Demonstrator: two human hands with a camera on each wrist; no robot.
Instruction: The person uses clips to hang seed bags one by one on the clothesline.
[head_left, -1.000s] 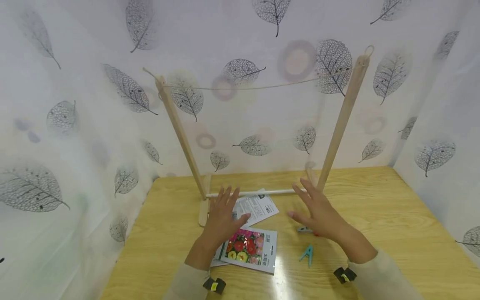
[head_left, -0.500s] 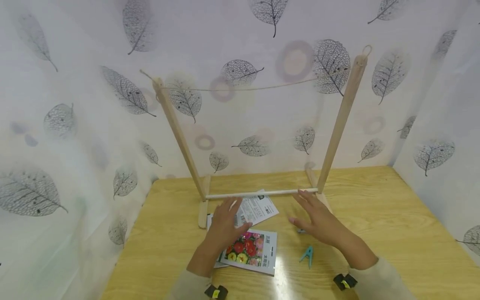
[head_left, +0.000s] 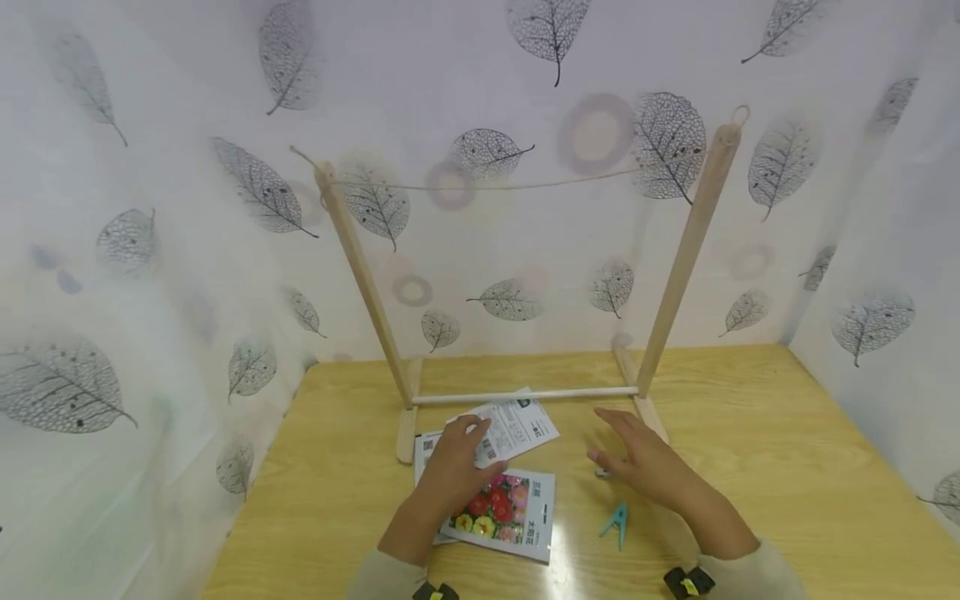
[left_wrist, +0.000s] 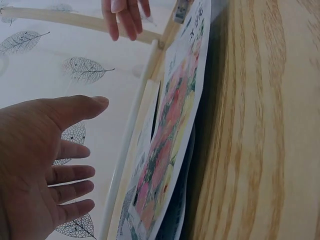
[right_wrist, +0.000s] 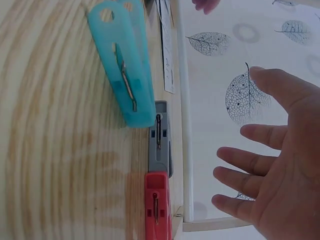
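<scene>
My left hand (head_left: 456, 468) hovers above several seed packets, fingers relaxed, holding nothing. The top one, a flower seed packet (head_left: 534, 517), shows red, pink and yellow blooms; behind it lies a printed white packet (head_left: 521, 429). My right hand (head_left: 647, 460) is also in the air with fingers spread loosely, above the clothespins. Of these, a teal clothespin (head_left: 617, 525) lies nearest the body. A grey clothespin (right_wrist: 160, 137) and a red clothespin (right_wrist: 158, 207) appear in the right wrist view; in the head view the right hand mostly covers them.
A wooden rack stands at the back, with a left post (head_left: 367, 283), a right post (head_left: 688, 258) and a white crossbar (head_left: 570, 393) low between them. A thin string (head_left: 517, 187) joins the post tops. Leaf-patterned cloth surrounds the wooden table (head_left: 765, 450).
Both hands have drawn back from the crossbar toward the body and lowered slightly. The left fingers have become more bent. Packets, clothespins and rack stay where they were.
</scene>
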